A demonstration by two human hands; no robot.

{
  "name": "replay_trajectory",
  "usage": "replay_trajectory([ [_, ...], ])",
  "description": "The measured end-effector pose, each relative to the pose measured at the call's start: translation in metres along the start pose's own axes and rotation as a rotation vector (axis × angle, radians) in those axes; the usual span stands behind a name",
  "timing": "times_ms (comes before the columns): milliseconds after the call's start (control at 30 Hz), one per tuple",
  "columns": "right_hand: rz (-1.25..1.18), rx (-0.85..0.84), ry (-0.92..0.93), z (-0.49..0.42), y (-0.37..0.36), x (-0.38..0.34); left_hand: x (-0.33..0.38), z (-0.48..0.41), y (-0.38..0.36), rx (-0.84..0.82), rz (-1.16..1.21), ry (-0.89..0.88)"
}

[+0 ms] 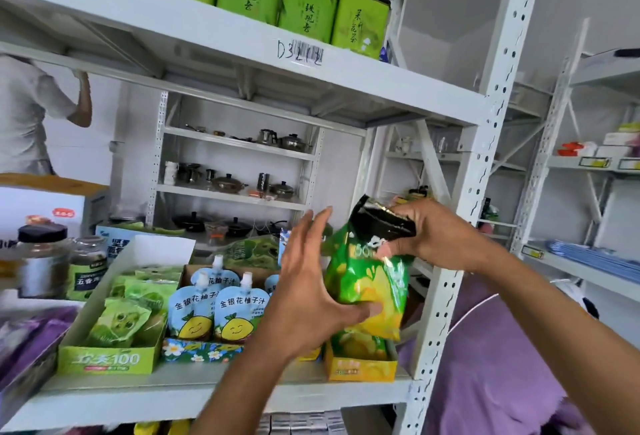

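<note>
Head cam: the green-and-yellow snack bag (367,282) hangs just above the yellow box (360,369) at the shelf's (242,388) right end, right hand (440,237) pinching its top alongside a black packet (384,223), left hand (308,289) spread flat against its side; looks light, crinkly and slippery, so I'd grab the top seam.

A stockroom or small warehouse of shop goods; white slotted metal shelves (242,53) fill the room, one carrying a barcode label (300,50) with a handwritten code; green tea tins (304,1) stand in a row above; juice pouches (239,310) sit in display cartons; cooking pots (228,182) line a further rack.
</note>
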State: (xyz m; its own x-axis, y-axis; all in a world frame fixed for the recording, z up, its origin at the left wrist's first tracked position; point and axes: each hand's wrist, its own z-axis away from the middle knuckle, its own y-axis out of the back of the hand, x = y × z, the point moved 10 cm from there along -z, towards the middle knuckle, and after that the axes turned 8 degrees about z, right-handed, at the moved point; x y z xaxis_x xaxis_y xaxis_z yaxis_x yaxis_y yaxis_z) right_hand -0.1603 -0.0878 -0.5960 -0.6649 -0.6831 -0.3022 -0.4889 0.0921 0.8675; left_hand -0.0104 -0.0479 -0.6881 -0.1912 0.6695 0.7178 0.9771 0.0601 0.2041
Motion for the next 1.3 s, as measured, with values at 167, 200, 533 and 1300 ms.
replay_trajectory([
  [167, 0.022, -0.041, -0.007, -0.005, -0.017, -0.035, -0.028, 0.021, -0.023, -0.353, 0.466, 0.259],
  [200, 0.018, -0.027, -0.021, -0.007, -0.02, -0.032, -0.035, 0.028, -0.026, -0.34, 0.503, 0.283],
  [533, -0.301, 0.072, -0.21, -0.002, -0.074, -0.009, -0.07, 0.088, -0.042, -0.106, 0.816, 0.587],
  [1300, -1.093, 0.165, -0.428, 0.068, -0.139, 0.002, -0.031, 0.066, 0.026, -0.096, 0.509, 0.495],
])
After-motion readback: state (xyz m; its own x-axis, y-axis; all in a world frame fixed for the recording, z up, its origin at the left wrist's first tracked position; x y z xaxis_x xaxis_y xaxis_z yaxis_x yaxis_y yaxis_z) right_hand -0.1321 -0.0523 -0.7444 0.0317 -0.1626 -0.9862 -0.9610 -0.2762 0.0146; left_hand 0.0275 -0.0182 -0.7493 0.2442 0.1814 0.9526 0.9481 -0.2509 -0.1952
